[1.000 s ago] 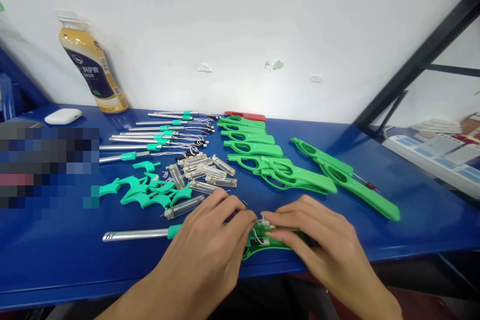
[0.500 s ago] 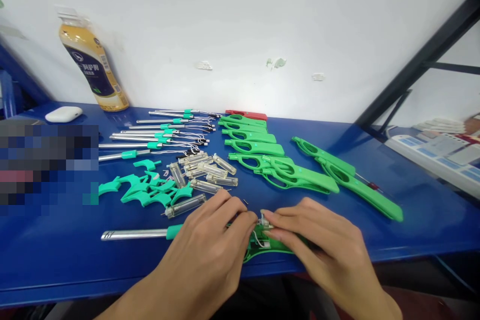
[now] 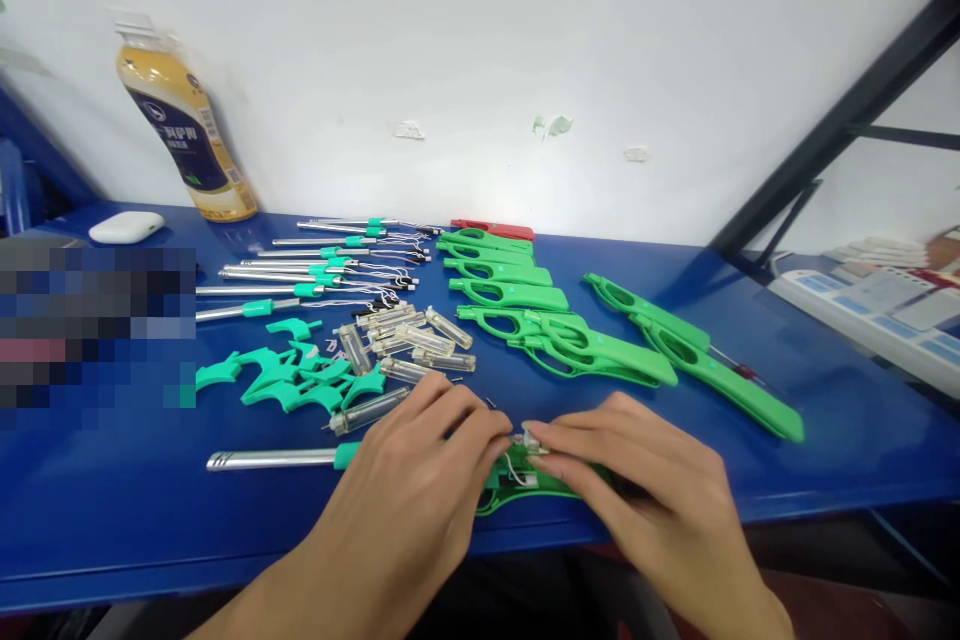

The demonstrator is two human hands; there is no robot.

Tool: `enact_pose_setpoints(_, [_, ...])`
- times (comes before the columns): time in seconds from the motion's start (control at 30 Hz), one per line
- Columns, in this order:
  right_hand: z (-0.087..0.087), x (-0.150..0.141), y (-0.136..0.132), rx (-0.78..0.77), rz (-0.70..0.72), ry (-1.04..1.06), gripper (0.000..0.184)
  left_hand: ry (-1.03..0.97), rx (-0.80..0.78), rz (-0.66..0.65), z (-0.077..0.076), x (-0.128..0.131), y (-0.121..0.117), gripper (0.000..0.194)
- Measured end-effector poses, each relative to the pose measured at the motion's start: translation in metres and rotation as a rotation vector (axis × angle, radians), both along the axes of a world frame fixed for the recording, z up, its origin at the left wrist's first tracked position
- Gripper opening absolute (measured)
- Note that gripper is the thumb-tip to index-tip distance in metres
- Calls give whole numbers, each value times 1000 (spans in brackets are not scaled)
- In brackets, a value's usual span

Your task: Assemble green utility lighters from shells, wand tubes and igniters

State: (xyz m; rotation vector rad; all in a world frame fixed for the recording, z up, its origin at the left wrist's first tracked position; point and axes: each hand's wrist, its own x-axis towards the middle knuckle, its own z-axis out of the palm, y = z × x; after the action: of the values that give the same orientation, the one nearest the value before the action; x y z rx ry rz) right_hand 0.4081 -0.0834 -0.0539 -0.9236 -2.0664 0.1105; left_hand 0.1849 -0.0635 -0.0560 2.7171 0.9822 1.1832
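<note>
Tube point(image 3: 271, 459) nudged forward, hands point(image 3: 409, 475) on casing point(image 3: 561, 482)

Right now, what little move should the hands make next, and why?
Perhaps gently press the clear part into the green shell: the right hand pinches it at the shell's far edge, where it seems to stick up, while the left hand covers the shell's other end.

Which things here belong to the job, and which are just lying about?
Seemingly part of the job:
green plastic shells, one open
silver metal tubes with teal collars
curved teal plastic pieces
clear plastic cylinders

Probably lying about:
yellow plastic bottle with dark label
small rounded white case
</note>
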Motion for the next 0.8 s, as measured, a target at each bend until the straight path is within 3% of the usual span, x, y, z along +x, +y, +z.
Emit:
enact_pose_setpoints(0.57, [-2, -2, 0, 24, 8, -21, 23, 54, 20, -22, -6, -5, -4, 25])
enact_pose_setpoints(0.8, [2, -1, -1, -45, -90, -13, 13, 20, 85, 91, 2, -2, -20, 19])
